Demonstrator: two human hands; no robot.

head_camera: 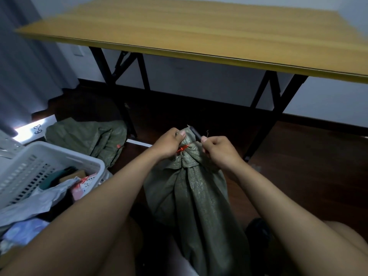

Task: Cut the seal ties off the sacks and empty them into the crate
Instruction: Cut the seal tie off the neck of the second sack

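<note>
Cutting is in hand: left hand (pixel 171 143) pinches the sack (pixel 191 188) neck above the red tie (pixel 183 148), right hand (pixel 217 149) grips a knife (pixel 196 133), apparently beside it. Next, slice the tie, then tip into the crate (pixel 49 156) at left.

Location type: a plain room in use as a parcel sorting area. Indicators: a folding worktop (pixel 199 34) with a wood-grain top and black crossed metal legs; dark wood floor (pixel 308 156); bare white walls; grey curtain (pixel 23 66) at left. A white slotted plastic crate (pixel 39 166) holds mailer bags and labelled packets. Green woven sacks (pixel 87 136) lie on the floor. A white tag beside the crate reads "6-3".
</note>
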